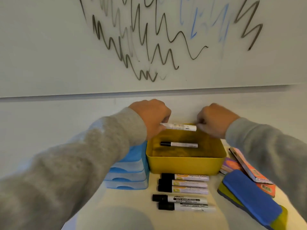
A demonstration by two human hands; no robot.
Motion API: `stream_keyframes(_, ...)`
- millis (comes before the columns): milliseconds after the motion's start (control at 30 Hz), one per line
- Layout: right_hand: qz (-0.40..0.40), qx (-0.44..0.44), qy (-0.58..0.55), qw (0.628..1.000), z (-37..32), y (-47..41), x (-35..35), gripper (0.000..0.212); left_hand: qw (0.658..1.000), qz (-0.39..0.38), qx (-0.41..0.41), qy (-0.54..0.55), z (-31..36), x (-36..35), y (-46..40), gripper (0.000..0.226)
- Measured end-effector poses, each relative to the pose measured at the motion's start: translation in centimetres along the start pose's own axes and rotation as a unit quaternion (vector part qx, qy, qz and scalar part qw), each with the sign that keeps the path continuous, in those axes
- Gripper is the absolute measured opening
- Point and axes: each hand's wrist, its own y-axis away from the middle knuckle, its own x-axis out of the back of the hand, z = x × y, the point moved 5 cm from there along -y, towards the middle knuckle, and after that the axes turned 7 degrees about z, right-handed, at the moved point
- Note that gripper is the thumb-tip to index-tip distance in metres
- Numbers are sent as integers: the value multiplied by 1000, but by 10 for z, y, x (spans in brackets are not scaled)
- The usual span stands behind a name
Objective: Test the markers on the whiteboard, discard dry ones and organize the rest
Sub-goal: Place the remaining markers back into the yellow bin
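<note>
Layout: bin (186, 163) centred on table (191, 219), whiteboard (49, 47) on the wall behind.
One marker (179, 144) lies in the bin; another marker (178, 126) held crosswise above its far rim; drawer unit (129, 173) touching bin's left side; five markers (183, 190) in a row before the bin; eraser (250, 198) right of them; card packs (247, 165) behind the eraser.

We are seeing a blue-topped eraser (249, 195) with a yellow-green underside lying slantwise near the right edge of the pale table (132, 209), running toward its near right corner. Just behind it, an orange packet (247, 165) is leaning over a purple-and-orange card (230, 164), and another orange packet (266, 188) is peeking out beside the eraser at the table's right edge. We are also looking at a stack of pale blue plastic drawers (131, 175) sitting left of the middle, with grey sleeves (79, 163) crossing over it.
</note>
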Motion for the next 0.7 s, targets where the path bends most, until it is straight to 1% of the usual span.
stream_keyframes(67,47,-29,-34,998,22,9,17,24,1000,-23,-7,-15,16,-16,-11,10)
stream_keyframes(133,86,-37,-42,995,34,20,27,24,997,-73,-5,-40,31,-36,-25,14)
stream_keyframes(233,123,-17,-56,991,32,37,31,20,987,-151,-3,-59,45,-64,-41,24)
stream_keyframes(300,145,-2,-85,986,28,48,30,19,983,-175,-3,-62,50,-77,-49,27)
stream_keyframes(400,173,41,-118,977,18,61,28,16,979,-182,-11,-92,54,-88,-56,23)
stream_keyframes(500,184,75,-135,971,10,65,28,16,978,-169,-19,-123,51,-93,-59,22)
stream_keyframes(633,156,113,-131,973,1,65,23,18,975,-171,-17,-142,45,-100,-59,25)
stream_keyframes(700,136,138,-140,971,-7,67,21,16,979,-159,-7,-123,41,-94,-60,28)
